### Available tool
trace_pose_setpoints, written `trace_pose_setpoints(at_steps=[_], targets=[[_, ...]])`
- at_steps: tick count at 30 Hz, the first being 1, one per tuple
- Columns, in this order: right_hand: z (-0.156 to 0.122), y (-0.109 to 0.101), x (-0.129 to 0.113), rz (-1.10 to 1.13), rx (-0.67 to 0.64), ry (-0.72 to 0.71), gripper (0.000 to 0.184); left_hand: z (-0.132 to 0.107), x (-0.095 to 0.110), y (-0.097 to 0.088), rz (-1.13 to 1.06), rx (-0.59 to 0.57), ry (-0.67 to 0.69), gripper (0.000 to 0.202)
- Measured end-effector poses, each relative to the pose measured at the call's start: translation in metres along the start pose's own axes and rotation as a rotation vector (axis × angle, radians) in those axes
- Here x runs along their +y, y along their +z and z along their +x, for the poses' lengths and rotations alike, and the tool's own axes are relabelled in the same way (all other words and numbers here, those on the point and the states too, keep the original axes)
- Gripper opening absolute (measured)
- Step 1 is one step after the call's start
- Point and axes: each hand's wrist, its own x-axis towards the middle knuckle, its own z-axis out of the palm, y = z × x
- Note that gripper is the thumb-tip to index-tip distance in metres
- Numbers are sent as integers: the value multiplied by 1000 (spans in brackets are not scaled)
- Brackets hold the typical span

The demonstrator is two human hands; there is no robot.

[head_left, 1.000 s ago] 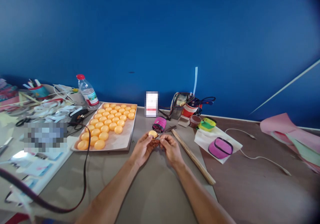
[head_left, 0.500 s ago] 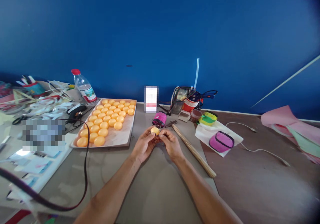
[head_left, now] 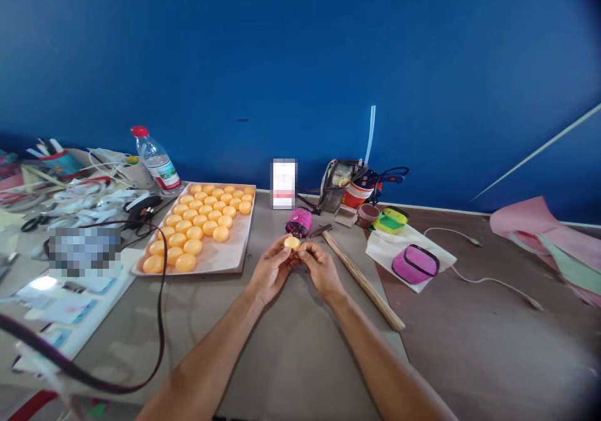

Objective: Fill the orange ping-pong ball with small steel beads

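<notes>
Ball [head_left: 292, 243] now nearer the right fingertips than a second ago

Clock hours are read from the ball, 12 toward the wall. At 10 stands the bottle [head_left: 163, 167], just behind the tray [head_left: 235, 249] at 9. Balls [head_left: 192, 247] crowd the tray's far and left parts; its right strip is bare. At 8, a cable [head_left: 161, 330] loops over the table's near side. Between the tray's right edge and the left hand [head_left: 271, 265] runs a strip of open table [head_left: 293, 358], widest at 6 between the forearms. Left thumb and fingers are closed on the ball. Between 12 and 1, a pouch [head_left: 299, 222] sits just beyond it. Right hand [head_left: 323, 272] curls close beside the ball; whether its fingertips hold something small, I cannot tell. From 2 to 4 the hammer [head_left: 362, 281] borders the room on that side. At 3 lies a case [head_left: 416, 264] on paper [head_left: 378, 252], with open brown tabletop [head_left: 469, 352] at 4.
</notes>
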Motion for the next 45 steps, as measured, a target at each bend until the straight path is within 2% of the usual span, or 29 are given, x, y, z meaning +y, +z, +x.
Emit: trace_pose_setpoints(at_steps=[6,16,23,31,41,45], targets=[[-1,0,1,17,-12,31,16,-1,2,3,19,-1,3,32],[0,-4,1,-88,-16,-39,11,0,-1,-1,20,-18,6,32],[0,-4,2,-93,-13,-22,10,1,-2,-1,37,-21,18,33],[-1,-2,2,-24,31,46,11,-2,-4,5,74,28,51,33],[0,0,11,-56,142,96,13,-3,-12,5,116,50,90,36],[1,3,3,64,131,72,18,-5,-8,10,59,39,54,31]])
